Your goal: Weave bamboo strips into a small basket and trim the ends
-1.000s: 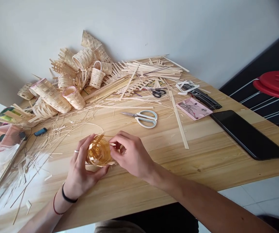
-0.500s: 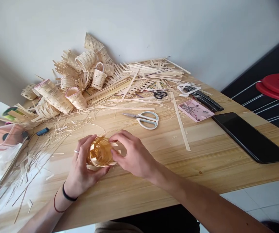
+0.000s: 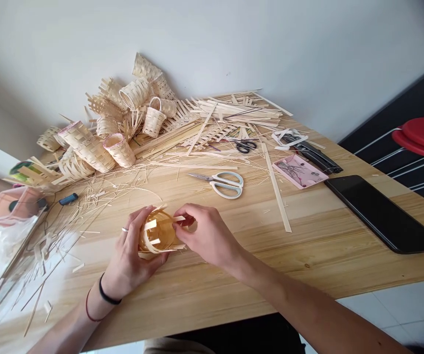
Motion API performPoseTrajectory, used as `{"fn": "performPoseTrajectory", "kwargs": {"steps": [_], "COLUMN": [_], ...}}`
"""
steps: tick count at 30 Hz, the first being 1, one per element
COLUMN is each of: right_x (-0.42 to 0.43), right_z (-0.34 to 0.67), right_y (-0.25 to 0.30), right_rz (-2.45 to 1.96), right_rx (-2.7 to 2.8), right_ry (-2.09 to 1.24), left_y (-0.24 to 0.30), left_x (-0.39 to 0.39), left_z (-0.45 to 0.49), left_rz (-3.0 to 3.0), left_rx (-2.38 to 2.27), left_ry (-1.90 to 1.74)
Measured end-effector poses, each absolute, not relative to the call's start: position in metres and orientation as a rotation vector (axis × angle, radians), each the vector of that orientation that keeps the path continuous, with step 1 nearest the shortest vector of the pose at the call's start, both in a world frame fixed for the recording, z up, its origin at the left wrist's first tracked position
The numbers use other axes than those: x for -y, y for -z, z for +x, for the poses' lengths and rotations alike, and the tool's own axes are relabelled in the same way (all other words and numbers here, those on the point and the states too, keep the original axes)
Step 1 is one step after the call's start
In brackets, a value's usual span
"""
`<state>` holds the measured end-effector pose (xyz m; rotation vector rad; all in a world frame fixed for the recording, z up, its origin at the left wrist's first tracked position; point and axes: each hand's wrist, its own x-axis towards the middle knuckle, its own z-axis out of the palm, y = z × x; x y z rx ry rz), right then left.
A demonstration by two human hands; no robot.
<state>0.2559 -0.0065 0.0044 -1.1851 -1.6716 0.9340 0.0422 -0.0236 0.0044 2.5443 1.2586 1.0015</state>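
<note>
A small woven basket (image 3: 166, 232) of thin wooden strips lies on its side near the table's front, its mouth towards me and strip ends sticking out at the rim. Curled round its left side and underneath is my left hand (image 3: 134, 250), a ring on one finger. At the rim's right edge, thumb and forefinger of my right hand (image 3: 206, 233) pinch one pale strip end (image 3: 178, 219). Beyond the hands lie scissors (image 3: 225, 184) with white and pale blue handles, blades pointing left.
Several woven baskets (image 3: 119, 150) are heaped at the back left, beside a pile of loose strips (image 3: 239, 110). Black-handled scissors (image 3: 246, 146), a pink tray (image 3: 300, 171) with pins and a dark phone-like slab (image 3: 378, 211) lie to the right. Scraps litter the left side.
My right thumb and forefinger have closed on a strip end at the basket's rim. The basket has turned slightly in my left hand, and the whole view has shifted a little.
</note>
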Motion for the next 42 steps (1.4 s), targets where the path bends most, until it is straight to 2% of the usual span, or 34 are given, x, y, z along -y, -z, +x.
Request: {"fn": "performPoseTrajectory", "kwargs": {"steps": [8,21,42], "right_x": [0.0064,0.0093,0.0112], "right_z": [0.2578,0.2536,0.2559], "right_y": [-0.009,-0.0032,-0.003], "right_rz": [-1.172,-1.13,-1.037], "right_rx": [1.592,1.655,1.664], "right_ry": [-1.142,-0.878,-0.695], "left_y": [-0.007,-0.009,-0.0142], "left_x": [0.0243,0.0264,0.0285], "left_z": [0.0397,0.0387,0.0341], "left_rz": [2.544,2.47,2.48], "left_rx": [-1.218,-1.221,-1.141], "left_ry": [-0.993,-0.956,-0.8]}}
